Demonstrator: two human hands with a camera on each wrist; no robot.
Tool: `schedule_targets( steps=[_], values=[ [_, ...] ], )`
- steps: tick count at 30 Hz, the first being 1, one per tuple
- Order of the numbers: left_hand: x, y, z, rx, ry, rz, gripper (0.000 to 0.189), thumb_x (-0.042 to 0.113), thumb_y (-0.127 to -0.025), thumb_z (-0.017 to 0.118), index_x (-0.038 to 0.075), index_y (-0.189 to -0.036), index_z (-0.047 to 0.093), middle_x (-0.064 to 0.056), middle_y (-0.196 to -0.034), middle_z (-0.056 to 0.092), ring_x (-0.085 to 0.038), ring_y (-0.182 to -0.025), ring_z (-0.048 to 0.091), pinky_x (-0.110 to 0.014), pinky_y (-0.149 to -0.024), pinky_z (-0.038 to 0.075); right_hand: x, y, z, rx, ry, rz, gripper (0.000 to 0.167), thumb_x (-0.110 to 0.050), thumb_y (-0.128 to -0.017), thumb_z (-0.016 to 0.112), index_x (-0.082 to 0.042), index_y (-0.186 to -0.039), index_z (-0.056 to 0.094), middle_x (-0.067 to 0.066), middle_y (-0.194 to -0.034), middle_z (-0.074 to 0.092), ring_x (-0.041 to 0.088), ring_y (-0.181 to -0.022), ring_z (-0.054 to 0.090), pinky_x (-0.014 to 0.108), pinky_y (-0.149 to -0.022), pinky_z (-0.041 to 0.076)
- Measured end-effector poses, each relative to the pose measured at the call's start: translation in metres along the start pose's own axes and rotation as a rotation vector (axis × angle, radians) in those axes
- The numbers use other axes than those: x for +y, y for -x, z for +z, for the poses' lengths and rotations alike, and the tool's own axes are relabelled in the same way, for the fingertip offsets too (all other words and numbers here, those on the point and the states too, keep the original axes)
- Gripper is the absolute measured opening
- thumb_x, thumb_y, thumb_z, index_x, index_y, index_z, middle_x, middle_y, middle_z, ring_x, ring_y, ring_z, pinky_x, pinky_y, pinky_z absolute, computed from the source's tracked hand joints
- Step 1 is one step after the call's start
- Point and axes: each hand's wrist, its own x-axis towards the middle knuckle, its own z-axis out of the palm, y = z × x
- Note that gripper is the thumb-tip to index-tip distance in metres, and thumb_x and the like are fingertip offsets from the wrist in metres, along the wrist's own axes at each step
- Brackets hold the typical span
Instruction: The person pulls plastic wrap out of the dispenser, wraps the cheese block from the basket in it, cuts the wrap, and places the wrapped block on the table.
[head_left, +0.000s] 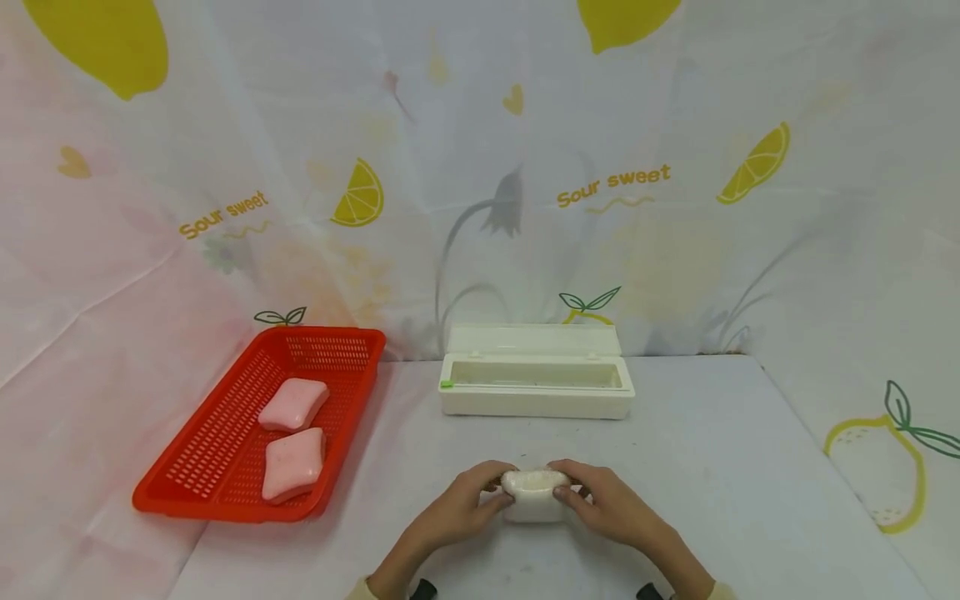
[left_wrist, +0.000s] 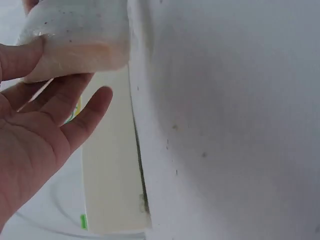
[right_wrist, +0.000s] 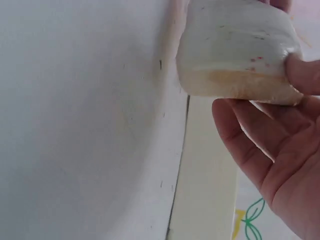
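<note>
A white bar of soap [head_left: 536, 507], wrapped in clear film, stands on its edge at the table's front middle. My left hand [head_left: 471, 503] pinches its left end between thumb and fingers. At the other end, my right hand [head_left: 606, 498] grips it the same way. In the left wrist view the wrapped bar [left_wrist: 85, 50] shows small dark specks and a peach-tinted lower edge. Reddish specks dot the film on the bar [right_wrist: 240, 40] in the right wrist view.
Behind the hands stands a long white box [head_left: 536, 405] with its lid raised and a green tab at its left. A red plastic basket [head_left: 352, 417] to the left holds two pink soap bars [head_left: 294, 462]. Lemon-printed cloth [head_left: 480, 167] hangs behind the white table [head_left: 720, 467].
</note>
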Motion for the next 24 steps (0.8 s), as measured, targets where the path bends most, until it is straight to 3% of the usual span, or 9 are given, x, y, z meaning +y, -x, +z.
schedule_targets(
  steps=[3, 6, 8, 11, 15, 19, 24],
  values=[
    [0.002, -0.001, -0.001, 0.016, 0.127, -0.117, 0.026, 0.021, -0.099, 0.061, 0.012, -0.123, 0.060, 0.001, -0.118, 0.063, -0.012, -0.105, 0.062, -0.029, -0.084, 0.052, -0.002, -0.002, 0.001, 0.019, -0.075, 0.118, 0.029, -0.029, -0.103, 0.053, -0.008, -0.121, 0.061, 0.004, -0.107, 0.068, 0.011, -0.088, 0.067, 0.029, -0.064, 0.054],
    [0.002, -0.003, 0.002, 0.043, 0.178, -0.230, 0.026, 0.023, -0.100, 0.059, 0.007, -0.120, 0.062, -0.004, -0.114, 0.064, -0.013, -0.094, 0.065, -0.027, -0.073, 0.054, -0.002, -0.004, 0.006, 0.055, -0.093, 0.235, 0.029, -0.032, -0.103, 0.053, -0.007, -0.116, 0.063, 0.007, -0.104, 0.069, 0.013, -0.081, 0.067, 0.028, -0.059, 0.054],
    [0.003, -0.005, 0.005, 0.068, 0.151, -0.295, 0.026, 0.022, -0.100, 0.059, 0.004, -0.118, 0.063, -0.006, -0.110, 0.064, -0.013, -0.087, 0.064, -0.027, -0.067, 0.053, -0.002, -0.005, 0.010, 0.086, -0.058, 0.301, 0.030, -0.034, -0.102, 0.054, -0.008, -0.113, 0.064, 0.009, -0.102, 0.070, 0.013, -0.077, 0.067, 0.027, -0.057, 0.053],
    [0.003, -0.006, 0.010, 0.126, -0.008, -0.346, 0.030, 0.023, -0.100, 0.059, 0.002, -0.121, 0.062, -0.005, -0.107, 0.064, -0.010, -0.081, 0.059, -0.027, -0.063, 0.050, -0.001, -0.007, 0.017, 0.141, 0.093, 0.354, 0.031, -0.035, -0.101, 0.056, -0.009, -0.116, 0.065, 0.005, -0.096, 0.071, 0.010, -0.073, 0.064, 0.025, -0.059, 0.050],
    [0.006, -0.006, 0.013, 0.184, -0.188, -0.328, 0.032, 0.022, -0.095, 0.066, 0.007, -0.123, 0.064, -0.004, -0.109, 0.062, -0.007, -0.078, 0.056, -0.026, -0.063, 0.048, -0.004, -0.007, 0.021, 0.154, 0.263, 0.370, 0.038, -0.040, -0.095, 0.064, -0.014, -0.123, 0.065, -0.002, -0.091, 0.068, 0.005, -0.068, 0.058, 0.027, -0.058, 0.046],
    [0.008, -0.004, 0.013, 0.157, -0.168, -0.270, 0.034, 0.019, -0.087, 0.076, 0.009, -0.119, 0.066, -0.005, -0.112, 0.061, -0.005, -0.076, 0.057, -0.024, -0.063, 0.048, -0.007, -0.004, 0.022, 0.111, 0.281, 0.351, 0.050, -0.047, -0.087, 0.071, -0.016, -0.125, 0.066, -0.005, -0.092, 0.064, 0.003, -0.069, 0.054, 0.026, -0.058, 0.044],
    [0.006, -0.001, 0.017, 0.129, -0.168, -0.279, 0.037, 0.018, -0.083, 0.080, 0.008, -0.117, 0.067, -0.004, -0.111, 0.060, -0.003, -0.077, 0.054, -0.022, -0.065, 0.048, -0.004, -0.003, 0.027, 0.090, 0.272, 0.328, 0.053, -0.048, -0.084, 0.073, -0.013, -0.124, 0.067, -0.008, -0.089, 0.061, 0.002, -0.069, 0.053, 0.024, -0.058, 0.044]
  ],
)
